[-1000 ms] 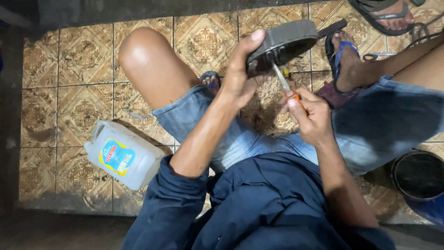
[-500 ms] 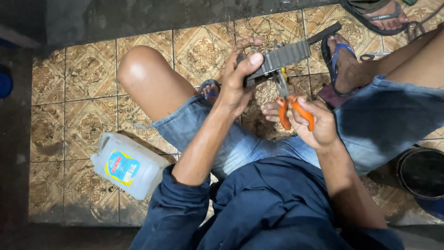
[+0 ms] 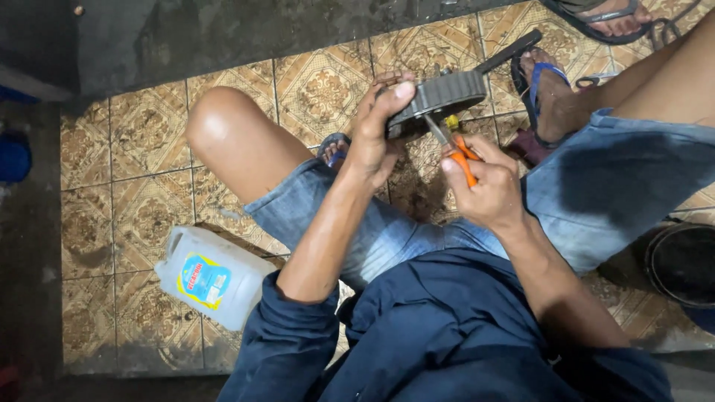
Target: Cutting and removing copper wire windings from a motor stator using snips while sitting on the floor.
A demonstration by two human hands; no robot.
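Note:
My left hand (image 3: 372,138) grips a round grey ribbed metal part (image 3: 438,100), like a drum or pulley, held on edge above the floor between my knees. My right hand (image 3: 480,186) is closed on orange-handled pliers (image 3: 456,152), whose metal jaws touch the lower rim of the grey part. I am seated low, in denim shorts and a dark blue shirt, with both knees spread and sandals on my feet.
A white plastic jug (image 3: 212,277) with a coloured label lies on the patterned tile floor (image 3: 141,179) by my left thigh. A dark round pan (image 3: 681,264) sits at the right edge. Another person's sandalled foot (image 3: 607,18) shows at top right. A dark flat bar (image 3: 510,50) lies beyond the part.
The view has shifted and the hands have stayed together; the pliers moved from below the grey part up against its rim, and the part tilted more on edge.

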